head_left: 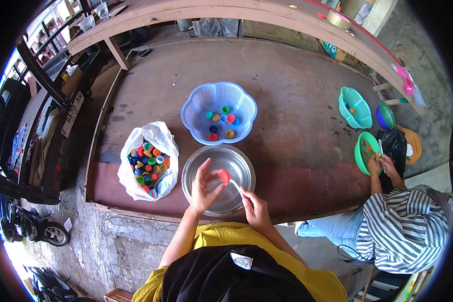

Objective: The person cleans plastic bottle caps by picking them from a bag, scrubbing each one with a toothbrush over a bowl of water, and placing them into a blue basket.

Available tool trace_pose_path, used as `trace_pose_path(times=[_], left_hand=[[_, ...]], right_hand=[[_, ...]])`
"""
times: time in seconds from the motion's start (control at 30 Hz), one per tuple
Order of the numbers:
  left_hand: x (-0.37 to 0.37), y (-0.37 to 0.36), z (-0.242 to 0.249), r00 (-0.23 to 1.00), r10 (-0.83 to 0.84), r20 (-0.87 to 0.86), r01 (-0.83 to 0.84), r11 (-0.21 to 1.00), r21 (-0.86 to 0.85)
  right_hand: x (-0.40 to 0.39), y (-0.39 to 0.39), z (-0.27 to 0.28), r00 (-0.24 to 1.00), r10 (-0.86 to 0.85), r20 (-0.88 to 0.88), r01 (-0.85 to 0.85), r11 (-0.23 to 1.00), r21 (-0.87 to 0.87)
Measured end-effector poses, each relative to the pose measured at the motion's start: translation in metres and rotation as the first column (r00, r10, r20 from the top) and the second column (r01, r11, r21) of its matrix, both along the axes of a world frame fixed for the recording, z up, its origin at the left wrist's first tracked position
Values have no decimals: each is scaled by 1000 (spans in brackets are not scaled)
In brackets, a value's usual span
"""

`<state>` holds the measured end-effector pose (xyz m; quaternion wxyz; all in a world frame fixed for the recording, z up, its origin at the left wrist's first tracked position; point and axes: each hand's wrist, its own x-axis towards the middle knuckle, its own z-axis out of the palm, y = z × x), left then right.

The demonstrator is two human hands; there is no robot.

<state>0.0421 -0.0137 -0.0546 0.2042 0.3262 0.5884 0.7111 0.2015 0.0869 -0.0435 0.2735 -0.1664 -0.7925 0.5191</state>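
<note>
Above the round metal bowl (246,194), my left hand (204,189) pinches a red bottle cap (225,176) between thumb and fingers. My right hand (256,205) is closed on a thin whitish tool (236,186), whose tip is at the cap. Left of the bowl, a white plastic bag (131,183) stands open, full of coloured bottle caps (148,168). Directly beyond the bowl is a blue scalloped basket (194,118) with several caps of mixed colours on its bottom.
At the right, a person in a striped top (407,226) works with both hands at a green bowl (360,151). Near them are a teal basket (355,118) and a black bag (392,148). A wooden rail (186,14) crosses the table's far side.
</note>
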Motion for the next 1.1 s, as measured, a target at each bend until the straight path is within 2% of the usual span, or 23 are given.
trace_pose_path(times=[0.1,0.2,0.23,0.33,0.37,0.43,0.47,0.53,0.63,0.7,0.73,0.77,0.8,0.83,0.97,1.07,1.1], left_hand=[[-4,-1,-3,995,-54,-84,45,993,-112],[1,0,-8,971,-87,223,92,996,-12],[0,1,-11,959,-111,262,108,994,27],[5,0,-25,912,-158,378,133,987,92],[7,-1,-32,896,-153,416,131,988,80],[12,-8,-41,840,-167,515,160,985,60],[13,-9,-49,807,-193,558,154,981,117],[16,-9,-41,767,-171,618,128,985,114],[14,-9,-45,795,-158,586,167,985,40],[18,-7,-43,741,-164,651,133,986,97],[17,-6,-41,714,-170,679,116,985,124],[15,-6,-53,722,-249,646,145,967,212],[18,-7,-49,719,-230,655,132,972,196],[18,-5,-41,719,-214,661,122,976,183],[18,-6,-48,719,-243,651,126,967,222],[17,-7,-44,721,-271,638,130,957,259],[16,-7,-44,720,-290,630,143,951,274]], right_hand=[[-2,-1,1,1000,-7,30,5,999,43],[-1,1,9,993,-87,83,83,995,50],[-2,0,5,994,-110,21,108,991,77],[0,-3,-8,999,31,42,-36,994,107],[-1,3,-13,996,7,91,-18,993,116],[-1,8,-9,996,-58,70,52,995,89],[-4,10,-7,994,-91,53,87,993,75],[0,1,-16,996,59,69,-67,989,129],[-3,4,-18,997,-12,76,8,999,46],[-7,12,-13,994,-95,50,93,995,45],[-7,10,-13,997,-40,61,38,999,35],[-2,5,-15,997,16,76,-18,1000,24],[2,0,-16,993,71,90,-72,997,10],[2,0,-16,990,63,123,-57,997,-54],[-1,18,-8,981,-148,127,151,988,-17],[4,2,-9,992,56,115,-65,995,78],[4,1,-13,989,41,141,-45,999,25]])
